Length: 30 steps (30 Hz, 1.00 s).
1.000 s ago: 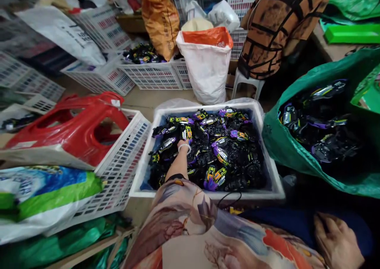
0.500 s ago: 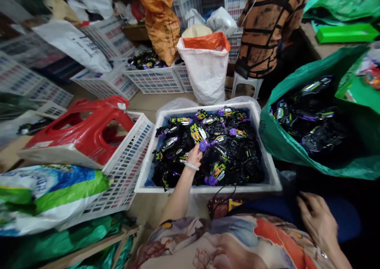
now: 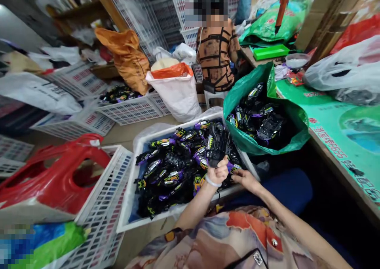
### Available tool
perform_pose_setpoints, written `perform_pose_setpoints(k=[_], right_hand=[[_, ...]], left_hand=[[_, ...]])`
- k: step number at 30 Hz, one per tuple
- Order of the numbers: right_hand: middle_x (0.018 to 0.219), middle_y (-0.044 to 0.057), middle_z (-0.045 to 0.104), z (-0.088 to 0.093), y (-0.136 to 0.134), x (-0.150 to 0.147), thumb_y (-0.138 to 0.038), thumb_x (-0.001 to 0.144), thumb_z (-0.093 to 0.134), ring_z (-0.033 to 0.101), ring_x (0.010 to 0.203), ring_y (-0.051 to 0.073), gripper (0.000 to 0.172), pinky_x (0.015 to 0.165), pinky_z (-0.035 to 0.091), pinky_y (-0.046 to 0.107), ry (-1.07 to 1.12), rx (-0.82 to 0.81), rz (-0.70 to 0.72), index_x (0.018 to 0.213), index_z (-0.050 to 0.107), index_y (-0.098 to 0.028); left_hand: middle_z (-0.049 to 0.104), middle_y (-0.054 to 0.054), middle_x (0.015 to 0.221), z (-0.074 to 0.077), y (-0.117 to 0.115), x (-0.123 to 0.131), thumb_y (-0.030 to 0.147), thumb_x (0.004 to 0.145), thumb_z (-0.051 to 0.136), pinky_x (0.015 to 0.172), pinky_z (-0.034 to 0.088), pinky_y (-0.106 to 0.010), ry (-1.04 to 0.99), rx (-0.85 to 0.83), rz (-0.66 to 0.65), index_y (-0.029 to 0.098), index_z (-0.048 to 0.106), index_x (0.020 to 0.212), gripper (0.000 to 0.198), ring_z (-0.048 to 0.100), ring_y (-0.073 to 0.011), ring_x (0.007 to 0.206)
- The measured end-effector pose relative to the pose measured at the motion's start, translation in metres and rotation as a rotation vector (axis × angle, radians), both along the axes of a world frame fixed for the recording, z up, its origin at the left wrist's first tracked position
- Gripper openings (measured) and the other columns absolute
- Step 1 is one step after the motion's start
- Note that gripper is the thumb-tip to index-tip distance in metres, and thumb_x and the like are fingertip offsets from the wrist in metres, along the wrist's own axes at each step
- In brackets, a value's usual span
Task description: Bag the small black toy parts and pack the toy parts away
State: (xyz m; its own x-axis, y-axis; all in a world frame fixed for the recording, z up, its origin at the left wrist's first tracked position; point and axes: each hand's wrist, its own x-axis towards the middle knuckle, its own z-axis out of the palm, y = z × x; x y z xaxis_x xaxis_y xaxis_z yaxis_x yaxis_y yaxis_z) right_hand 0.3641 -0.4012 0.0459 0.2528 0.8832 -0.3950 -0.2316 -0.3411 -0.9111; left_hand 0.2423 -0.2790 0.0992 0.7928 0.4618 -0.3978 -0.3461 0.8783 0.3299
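Note:
My left hand (image 3: 218, 171), with a pale bangle at its wrist, is closed round one end of a black toy car (image 3: 217, 142). Its dark side faces me, and it is lifted over the white crate (image 3: 126, 199). Beside it, my right hand (image 3: 246, 181) reaches over the crate's near right side. Its fingers stretch toward the toy cars and hold nothing that I can see. Many more black toy cars (image 3: 173, 176) with purple, yellow and silver trim fill the crate in a loose heap.
Right of the crate stands a green sack (image 3: 267, 148) with similar toy cars in it. A green-topped table (image 3: 335, 118) runs along the right. At left are a red plastic stool (image 3: 56, 174) and a white basket (image 3: 103, 197). A person (image 3: 216, 55) sits ahead, behind a white sack (image 3: 175, 90).
The view has swung right. My left hand has lifted a toy car from the heap and turned it. My right hand has moved from my lap to the crate's side.

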Motion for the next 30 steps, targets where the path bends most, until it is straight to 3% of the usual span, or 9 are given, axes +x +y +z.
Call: perform_pose_setpoints(k=[3,9,16,18,21,24,26,28,30], right_hand=[[0.096,0.007,0.072,0.023,-0.013,0.024,-0.059,0.07,0.072,0.067,0.091,0.026,0.055,0.067,0.052,0.033,0.157,0.019,-0.082,0.109,0.069,-0.02],[0.121,0.01,0.067,0.07,-0.031,0.046,-0.063,0.075,0.071,0.061,0.114,0.027,0.066,0.087,0.051,0.037,0.322,0.345,-0.263,0.127,0.061,-0.024],[0.12,0.004,0.067,0.083,-0.044,0.052,-0.046,0.069,0.079,0.06,0.11,0.024,0.063,0.096,0.048,0.035,0.194,0.394,-0.37,0.124,0.059,-0.023],[0.111,0.005,0.069,0.077,-0.048,0.056,-0.046,0.07,0.077,0.062,0.1,0.023,0.06,0.087,0.05,0.033,0.214,0.335,-0.424,0.121,0.059,-0.021],[0.097,0.002,0.068,0.065,-0.061,0.066,-0.048,0.076,0.071,0.06,0.084,0.018,0.048,0.077,0.049,0.03,0.233,0.3,-0.534,0.114,0.061,-0.02],[0.088,-0.002,0.064,0.051,-0.083,0.081,-0.047,0.079,0.068,0.054,0.075,0.014,0.038,0.07,0.045,0.025,0.153,0.259,-0.662,0.105,0.064,-0.02],[0.084,-0.003,0.062,0.043,-0.099,0.088,-0.046,0.078,0.069,0.051,0.072,0.013,0.038,0.068,0.043,0.024,0.057,0.19,-0.718,0.105,0.064,-0.02],[0.084,-0.002,0.062,0.037,-0.114,0.091,-0.048,0.078,0.068,0.051,0.072,0.013,0.041,0.068,0.043,0.025,-0.035,0.126,-0.747,0.107,0.065,-0.019],[0.087,-0.001,0.064,0.034,-0.123,0.088,-0.05,0.079,0.067,0.052,0.075,0.014,0.043,0.071,0.044,0.026,-0.096,0.084,-0.755,0.109,0.065,-0.019]], left_hand=[[0.032,0.007,0.056,0.005,-0.018,0.014,0.012,0.096,0.046,0.026,0.009,-0.007,-0.032,-0.044,-0.022,0.013,0.061,0.081,0.021,0.014,0.0004,0.032],[0.03,0.008,0.052,0.004,-0.053,0.038,0.013,0.097,0.043,0.025,0.009,-0.007,0.055,-0.15,-0.17,0.014,0.059,0.079,0.025,0.012,0.0002,0.031],[0.031,0.005,0.051,-0.011,-0.079,0.052,0.031,0.093,0.053,0.028,0.012,-0.012,0.199,-0.08,-0.393,0.017,0.051,0.067,0.03,0.014,-0.0031,0.035],[0.038,0.003,0.053,-0.017,-0.075,0.055,0.04,0.091,0.054,0.03,0.016,-0.014,0.214,0.068,-0.604,0.017,0.059,0.074,0.03,0.022,-0.0044,0.036],[0.057,-0.006,0.065,-0.031,-0.052,0.05,0.052,0.09,0.052,0.041,0.035,-0.021,0.468,0.618,-0.938,0.014,0.069,0.091,0.041,0.046,-0.011,0.046],[0.065,-0.011,0.085,-0.055,-0.014,0.034,0.044,0.085,0.063,0.068,0.049,-0.029,0.864,1.145,-0.873,0.017,0.072,0.092,0.029,0.062,-0.0211,0.079],[0.064,-0.013,0.109,-0.075,0.008,0.024,0.031,0.081,0.068,0.094,0.045,-0.036,1.022,1.29,-0.77,0.019,0.072,0.102,0.025,0.056,-0.0287,0.112],[0.052,-0.014,0.136,-0.095,0.019,0.022,0.02,0.074,0.072,0.112,0.03,-0.044,1.089,1.394,-0.731,0.019,0.067,0.119,0.045,0.036,-0.0342,0.136],[0.036,-0.014,0.153,-0.114,0.019,0.026,0.013,0.065,0.077,0.117,0.018,-0.051,1.09,1.591,-0.839,0.02,0.057,0.136,0.073,0.02,-0.0385,0.144]])
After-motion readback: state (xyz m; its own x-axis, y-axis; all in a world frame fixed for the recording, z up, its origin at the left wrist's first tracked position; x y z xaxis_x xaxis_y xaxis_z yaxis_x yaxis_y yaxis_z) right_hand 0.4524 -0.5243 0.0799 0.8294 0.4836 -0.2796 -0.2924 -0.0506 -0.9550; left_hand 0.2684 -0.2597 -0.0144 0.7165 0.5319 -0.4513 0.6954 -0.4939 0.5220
